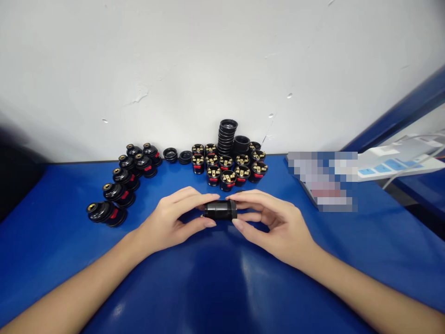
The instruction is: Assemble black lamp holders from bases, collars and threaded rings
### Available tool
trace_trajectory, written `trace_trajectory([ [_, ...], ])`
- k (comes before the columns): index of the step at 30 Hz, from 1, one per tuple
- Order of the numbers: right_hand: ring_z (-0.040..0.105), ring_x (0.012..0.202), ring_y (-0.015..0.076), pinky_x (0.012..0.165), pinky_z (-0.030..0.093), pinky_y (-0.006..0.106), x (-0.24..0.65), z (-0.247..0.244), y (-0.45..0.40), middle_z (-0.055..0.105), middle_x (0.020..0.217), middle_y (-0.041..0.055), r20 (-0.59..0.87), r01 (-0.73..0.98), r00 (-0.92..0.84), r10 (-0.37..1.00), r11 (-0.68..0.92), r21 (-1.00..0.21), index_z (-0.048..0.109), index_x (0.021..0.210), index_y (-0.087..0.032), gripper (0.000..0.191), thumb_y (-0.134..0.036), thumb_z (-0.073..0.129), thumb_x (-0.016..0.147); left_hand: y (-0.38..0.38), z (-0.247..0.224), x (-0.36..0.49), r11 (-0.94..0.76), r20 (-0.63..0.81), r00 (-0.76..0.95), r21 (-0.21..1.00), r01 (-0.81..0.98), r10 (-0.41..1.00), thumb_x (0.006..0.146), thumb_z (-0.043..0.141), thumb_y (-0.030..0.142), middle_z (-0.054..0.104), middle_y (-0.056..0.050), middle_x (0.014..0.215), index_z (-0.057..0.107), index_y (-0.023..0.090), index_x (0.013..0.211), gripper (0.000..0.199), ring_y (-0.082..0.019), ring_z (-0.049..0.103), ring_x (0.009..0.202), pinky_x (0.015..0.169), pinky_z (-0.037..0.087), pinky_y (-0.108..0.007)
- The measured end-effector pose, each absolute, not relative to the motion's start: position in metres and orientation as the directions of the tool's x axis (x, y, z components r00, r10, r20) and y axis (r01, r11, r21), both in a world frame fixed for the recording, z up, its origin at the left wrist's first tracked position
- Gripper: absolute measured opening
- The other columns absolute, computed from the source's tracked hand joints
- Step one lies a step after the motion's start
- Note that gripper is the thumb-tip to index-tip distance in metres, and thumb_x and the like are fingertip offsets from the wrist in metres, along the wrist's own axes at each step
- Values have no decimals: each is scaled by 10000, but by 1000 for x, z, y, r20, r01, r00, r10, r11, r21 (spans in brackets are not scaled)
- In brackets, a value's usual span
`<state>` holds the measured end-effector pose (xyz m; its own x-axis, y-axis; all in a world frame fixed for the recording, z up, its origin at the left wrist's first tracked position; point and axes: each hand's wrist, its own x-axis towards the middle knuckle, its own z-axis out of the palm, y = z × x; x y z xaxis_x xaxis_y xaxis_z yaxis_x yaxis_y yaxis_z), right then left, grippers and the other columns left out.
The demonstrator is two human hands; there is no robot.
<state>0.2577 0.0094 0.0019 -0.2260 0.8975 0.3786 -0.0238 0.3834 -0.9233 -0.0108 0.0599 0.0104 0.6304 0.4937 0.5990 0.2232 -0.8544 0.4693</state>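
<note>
A black lamp holder (217,210) lies sideways between my two hands, over the front-middle of the blue table. My left hand (181,215) pinches its left end between thumb and fingers, with a small brass bit showing beside the thumb. Around the wider collar at the right end close the thumb and fingers of my right hand (274,218). Just behind stand several lamp holder cores (228,180) with brass contacts on top and red tabs on the side. A dark round part behind the right fingers is mostly hidden.
Capped lamp holders (120,195) with brass necks stand in rows at the left. A tall stack of black rings (226,139) rises by the wall, with a loose black ring (170,155) to its left. A pixelated item (323,181) and a white power strip (399,162) lie at the right.
</note>
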Motion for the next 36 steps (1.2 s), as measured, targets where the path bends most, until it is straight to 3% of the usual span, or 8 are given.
trace_trajectory([
  [7, 855, 1099, 226, 923, 757, 324, 258, 2, 11, 796, 1238, 53, 372, -25, -222, 901, 376, -926, 833, 1277, -324, 421, -99, 842, 920, 57, 5, -11, -898, 682, 585, 357, 257, 439, 993, 739, 33, 674, -121, 1301, 677, 220, 1458, 506, -183, 750, 1103, 968, 676, -310],
  [13, 850, 1106, 218, 923, 756, 313, 257, 1, 10, 796, 1245, 51, 369, -32, -216, 904, 371, -928, 828, 1282, -322, 427, -99, 846, 917, 56, 4, -7, -780, 606, 535, 599, 180, 588, 982, 847, 351, 609, -120, 1347, 582, 253, 1536, 623, -178, 728, 1020, 881, 705, -314],
  [19, 844, 1108, 218, 952, 755, 345, 257, 0, 9, 787, 1257, 52, 382, -21, -228, 895, 388, -921, 825, 1285, -317, 436, -95, 852, 910, 53, 5, -6, -697, 477, 578, 677, 238, 662, 1079, 695, 242, 728, -31, 1092, 543, 263, 1521, 468, -135, 748, 941, 883, 668, -259],
  [24, 845, 1124, 219, 943, 754, 325, 257, 1, 11, 804, 1231, 47, 357, -40, -211, 910, 357, -933, 815, 1280, -313, 408, -107, 843, 929, 55, -1, -1, -753, 647, 443, 649, 108, 621, 911, 912, 210, 696, -56, 1237, 487, 307, 1544, 768, -167, 748, 1028, 929, 666, -311],
  [27, 845, 1118, 213, 943, 752, 314, 257, 1, 10, 797, 1238, 46, 354, -36, -218, 910, 355, -934, 814, 1275, -308, 407, -107, 851, 922, 56, -2, -1, -774, 653, 471, 623, 113, 593, 824, 989, 434, 642, -100, 1370, 447, 327, 1581, 938, -229, 712, 1154, 993, 633, -375],
  [30, 839, 1115, 204, 957, 750, 320, 257, 0, 9, 781, 1254, 46, 366, -23, -239, 899, 372, -928, 811, 1284, -308, 423, -95, 847, 920, 53, 4, -4, -683, 475, 581, 702, 202, 660, 1035, 685, 647, 716, -65, 1160, 423, 280, 1595, 719, -218, 705, 1028, 945, 574, -376],
  [32, 836, 1110, 198, 967, 749, 329, 257, 0, 8, 772, 1262, 46, 377, -15, -252, 891, 386, -922, 813, 1286, -307, 427, -90, 846, 919, 50, 9, -6, -619, 354, 605, 724, 306, 713, 1183, 416, 536, 697, -16, 960, 477, 248, 1537, 460, -187, 669, 890, 878, 531, -352],
  [36, 834, 1116, 215, 982, 751, 375, 257, 1, 7, 767, 1272, 55, 385, -8, -284, 878, 400, -917, 812, 1304, -302, 427, -99, 840, 930, 47, 13, -6, -619, 329, 624, 715, 326, 709, 1196, 416, 363, 647, 23, 875, 500, 242, 1472, 313, -159, 630, 814, 858, 515, -330],
])
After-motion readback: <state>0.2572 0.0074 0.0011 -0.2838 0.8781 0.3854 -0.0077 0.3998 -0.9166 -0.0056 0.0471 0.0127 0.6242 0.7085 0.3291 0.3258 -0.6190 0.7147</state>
